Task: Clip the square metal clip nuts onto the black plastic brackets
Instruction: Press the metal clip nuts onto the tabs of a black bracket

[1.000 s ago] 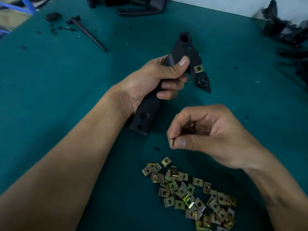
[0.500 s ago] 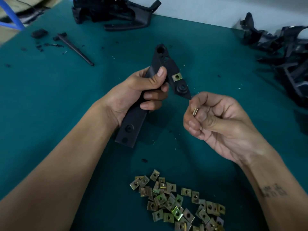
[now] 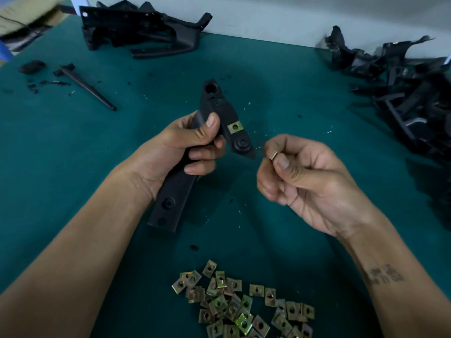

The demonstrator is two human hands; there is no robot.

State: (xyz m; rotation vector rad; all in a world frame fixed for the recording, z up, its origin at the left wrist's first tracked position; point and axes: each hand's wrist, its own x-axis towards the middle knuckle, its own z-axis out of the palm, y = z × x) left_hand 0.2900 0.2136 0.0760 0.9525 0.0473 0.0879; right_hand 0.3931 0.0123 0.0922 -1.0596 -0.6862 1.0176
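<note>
My left hand grips a long black plastic bracket around its middle, above the green table, thumb pressed on its face. One brass-coloured clip nut sits clipped on the bracket's right-hand tab. My right hand pinches a second clip nut edge-on between thumb and forefinger, just right of the bracket's lower tab tip, a small gap apart. A heap of several loose clip nuts lies on the table near the front edge.
A pile of black plastic brackets fills the right side. More black plastic parts lie at the back by the wall. A thin black rod and black scraps lie at the far left. The green table shows between them.
My right hand came up from just above the nut heap with one clip nut and now holds it beside the bracket's tab. My left hand keeps the same grip on the bracket.
</note>
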